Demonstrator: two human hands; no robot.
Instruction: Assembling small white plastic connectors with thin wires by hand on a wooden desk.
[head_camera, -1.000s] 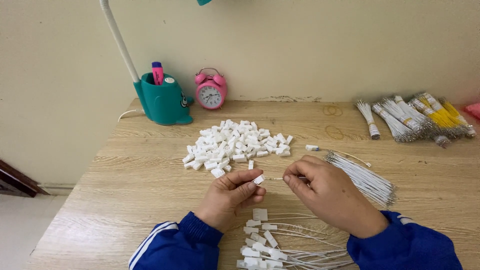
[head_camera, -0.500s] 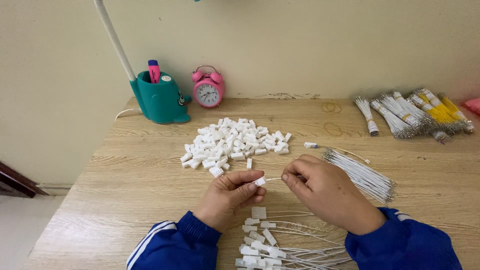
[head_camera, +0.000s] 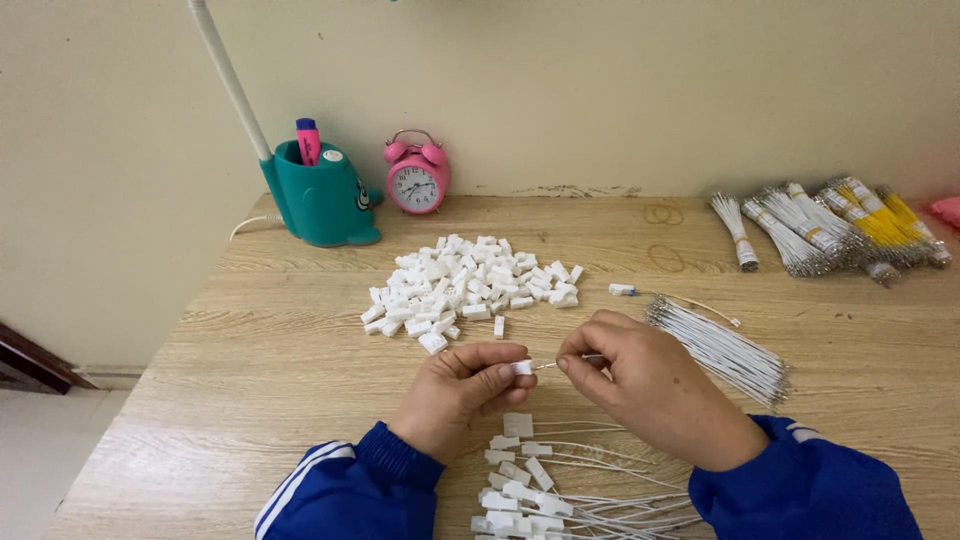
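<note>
Near the front edge of the pale wooden table (head_camera: 250, 330), the person's left hand (head_camera: 455, 395) pinches a small white plastic connector housing (head_camera: 521, 368) between thumb and forefinger, its fingers closed on the part. The right hand (head_camera: 650, 385) is closed in a pinch on a thin white wire (head_camera: 575, 362), whose bare metal tip meets the right face of the housing; whether the tip has gone inside cannot be told.

Compared with the frame from a second ago, the two hands sit at the same spot with the same grips, and the gap between thumb tips looks much the same. Any change is slight: the wire end appears to lie right against the housing, which suggests the insertion is at or near its seating point rather than finished.

Just below the hands lies a cluster of wires already fitted with white housings (head_camera: 540, 490). Farther off, the heap of loose white housings (head_camera: 465, 285) and the bundle of bare white wires (head_camera: 720, 345) to the right look unaltered. At the far edge stand a teal pen holder (head_camera: 320, 200), a pink alarm clock (head_camera: 417, 175) and banded bundles of white and yellow wires (head_camera: 830, 225), all as earlier.
</note>
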